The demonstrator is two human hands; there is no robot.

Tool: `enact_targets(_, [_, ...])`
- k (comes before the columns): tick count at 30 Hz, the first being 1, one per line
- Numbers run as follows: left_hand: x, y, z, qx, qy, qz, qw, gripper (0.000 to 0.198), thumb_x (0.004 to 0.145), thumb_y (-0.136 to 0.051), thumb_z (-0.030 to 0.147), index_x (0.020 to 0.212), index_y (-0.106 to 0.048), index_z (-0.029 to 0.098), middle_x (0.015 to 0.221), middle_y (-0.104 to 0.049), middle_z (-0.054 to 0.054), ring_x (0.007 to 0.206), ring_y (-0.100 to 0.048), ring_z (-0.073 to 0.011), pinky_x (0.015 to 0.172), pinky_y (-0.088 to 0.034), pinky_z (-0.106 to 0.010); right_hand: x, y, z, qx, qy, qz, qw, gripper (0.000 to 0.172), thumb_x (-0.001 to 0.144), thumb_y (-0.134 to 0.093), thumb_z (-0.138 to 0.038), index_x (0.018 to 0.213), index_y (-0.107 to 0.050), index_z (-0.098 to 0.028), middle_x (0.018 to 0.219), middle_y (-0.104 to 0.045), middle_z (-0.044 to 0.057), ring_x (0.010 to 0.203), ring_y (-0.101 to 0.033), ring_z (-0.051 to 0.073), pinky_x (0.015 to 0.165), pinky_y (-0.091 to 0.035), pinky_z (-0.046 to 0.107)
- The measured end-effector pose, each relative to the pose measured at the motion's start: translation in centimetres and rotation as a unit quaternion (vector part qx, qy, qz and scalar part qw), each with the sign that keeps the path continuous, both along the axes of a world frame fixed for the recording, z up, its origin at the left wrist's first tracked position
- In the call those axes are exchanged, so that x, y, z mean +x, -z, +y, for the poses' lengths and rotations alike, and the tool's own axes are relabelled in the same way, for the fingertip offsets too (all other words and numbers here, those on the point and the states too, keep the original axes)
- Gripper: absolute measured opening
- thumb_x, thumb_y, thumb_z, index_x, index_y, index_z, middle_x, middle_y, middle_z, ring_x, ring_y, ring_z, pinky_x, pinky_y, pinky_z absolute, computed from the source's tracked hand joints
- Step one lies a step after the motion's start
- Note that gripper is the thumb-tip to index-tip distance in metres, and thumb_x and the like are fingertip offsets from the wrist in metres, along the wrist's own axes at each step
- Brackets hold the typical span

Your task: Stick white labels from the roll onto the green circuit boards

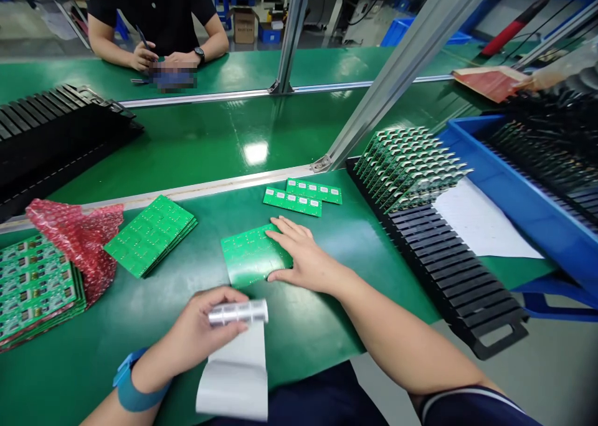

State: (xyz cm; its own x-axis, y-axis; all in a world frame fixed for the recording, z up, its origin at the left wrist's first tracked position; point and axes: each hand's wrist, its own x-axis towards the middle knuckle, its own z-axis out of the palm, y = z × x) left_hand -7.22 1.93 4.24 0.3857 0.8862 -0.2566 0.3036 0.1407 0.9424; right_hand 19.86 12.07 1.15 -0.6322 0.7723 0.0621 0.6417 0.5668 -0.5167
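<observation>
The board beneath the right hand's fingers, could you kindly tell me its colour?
The board is green, best seen in the head view.

A green circuit panel (247,258), the landmark here, is being borne flat by a green bench top (299,332). Beyond the panel, two narrow labelled boards (292,202) are being carried, overlapping in view, and farther beyond, the bench top is being bounded by a metal rail (187,192). Left of the panel, a small stack of plain boards (150,236) is being supported; farther left, crumpled red bubble wrap (91,248) and a thick stack of populated boards (37,283) are being held up. Right of the panel, a black slotted rack (448,264) is being carried, its near end being left overhanging; past it, a white sheet (486,220) is being supported.
</observation>
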Motion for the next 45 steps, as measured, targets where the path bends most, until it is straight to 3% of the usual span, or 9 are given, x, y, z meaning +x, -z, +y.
enact_targets(3, [0.0, 0.7, 0.3, 0.098, -0.089, 0.04, 0.99, 0.02, 0.083, -0.074, 0.03, 0.101, -0.073, 0.02, 0.092, -0.077, -0.005, 0.072, -0.069, -0.0168, 0.062, -0.053, -0.025, -0.3, -0.5, -0.4, 0.051, 0.042, 0.054, 0.996, 0.076, 0.085, -0.079, -0.054, 0.146, -0.053, -0.016, 0.162, -0.037, 0.024, 0.155, -0.025, 0.04, 0.118, -0.029, 0.068])
enact_targets(8, [0.4, 1.4, 0.2, 0.21, -0.11, 0.066, 0.969, 0.017, 0.084, -0.074, 0.023, 0.101, -0.073, 0.021, 0.089, -0.078, -0.003, 0.072, -0.072, -0.0165, 0.063, -0.055, -0.024, -2.1, -2.3, -3.1, 0.057, -0.047, 0.239, 0.968, 0.032, 0.101, -0.061, -0.03, 0.131, -0.061, -0.018, 0.127, -0.07, 0.014, 0.121, -0.065, 0.024, 0.103, -0.054, 0.045])
enact_targets(11, [0.6, 1.6, -0.1, 0.291, -0.103, 0.079, 0.948, 0.02, 0.086, -0.073, 0.018, 0.106, -0.072, 0.022, 0.094, -0.078, -0.003, 0.08, -0.073, -0.0171, 0.071, -0.057, -0.026, -3.5, -2.4, -4.6, 0.044, -0.087, 0.244, 0.965, 0.024, 0.104, -0.055, -0.025, 0.124, -0.064, -0.016, 0.113, -0.073, 0.012, 0.107, -0.069, 0.021, 0.092, -0.06, 0.039])
enact_targets(18, [1.3, 1.8, -1.6, 0.383, -0.075, 0.102, 0.915, 0.03, 0.09, -0.068, 0.01, 0.118, -0.066, 0.021, 0.096, -0.075, -0.006, 0.083, -0.073, -0.0181, 0.073, -0.06, -0.027, -3.4, -2.6, -5.6, 0.014, -0.109, 0.211, 0.971, 0.021, 0.106, -0.052, -0.024, 0.119, -0.066, -0.017, 0.11, -0.073, 0.01, 0.103, -0.07, 0.02, 0.092, -0.062, 0.037])
enact_targets(25, [1.5, 1.9, -1.8, 0.331, -0.052, 0.105, 0.936, 0.028, 0.091, -0.067, 0.01, 0.115, -0.064, 0.023, 0.091, -0.074, -0.004, 0.079, -0.072, -0.0177, 0.07, -0.06, -0.027, -2.8, -2.8, -4.7, -0.021, -0.137, 0.206, 0.969, 0.018, 0.104, -0.054, -0.024, 0.109, -0.071, -0.018, 0.101, -0.074, 0.008, 0.091, -0.069, 0.019, 0.085, -0.06, 0.036])
enact_targets(28, [1.4, 1.9, -1.8, 0.292, -0.01, 0.084, 0.953, 0.03, 0.091, -0.067, 0.012, 0.118, -0.064, 0.024, 0.093, -0.074, -0.005, 0.079, -0.072, -0.0178, 0.069, -0.058, -0.027, -2.3, -1.9, -3.0, 0.012, -0.099, 0.206, 0.973, 0.018, 0.101, -0.06, -0.028, 0.112, -0.07, -0.018, 0.116, -0.073, 0.011, 0.115, -0.066, 0.024, 0.101, -0.054, 0.047])
enact_targets(32, [1.5, 1.4, -1.8, 0.227, 0.053, 0.056, 0.971, 0.03, 0.089, -0.068, 0.013, 0.117, -0.065, 0.025, 0.093, -0.072, -0.003, 0.079, -0.07, -0.0167, 0.068, -0.055, -0.025, -1.4, -1.4, -1.5, 0.067, -0.029, 0.043, 0.996, 0.043, 0.098, -0.066, -0.034, 0.136, -0.062, -0.015, 0.151, -0.052, 0.021, 0.144, -0.043, 0.038, 0.111, -0.04, 0.063])
enact_targets(37, [1.5, 0.7, -1.5, 0.128, 0.082, 0.057, 0.987, 0.02, 0.084, -0.07, 0.015, 0.101, -0.071, 0.026, 0.082, -0.071, 0.002, 0.068, -0.065, -0.0139, 0.061, -0.047, -0.023, -1.1, -3.3, -3.3, 0.064, 0.052, -0.104, 0.991, 0.052, 0.099, -0.058, -0.054, 0.129, -0.07, -0.012, 0.127, -0.065, 0.025, 0.11, -0.06, 0.04, 0.088, -0.05, 0.059])
enact_targets(45, [0.4, 0.5, -0.9, 0.032, 0.085, 0.021, 0.996, 0.024, 0.071, -0.069, 0.011, 0.088, -0.074, 0.027, 0.079, -0.07, 0.005, 0.069, -0.065, -0.0145, 0.059, -0.043, -0.019, -1.9, -2.6, -5.2, 0.077, 0.055, -0.157, 0.983, 0.063, 0.093, -0.067, -0.057, 0.142, -0.061, -0.018, 0.135, -0.056, 0.025, 0.113, -0.055, 0.04, 0.088, -0.054, 0.06])
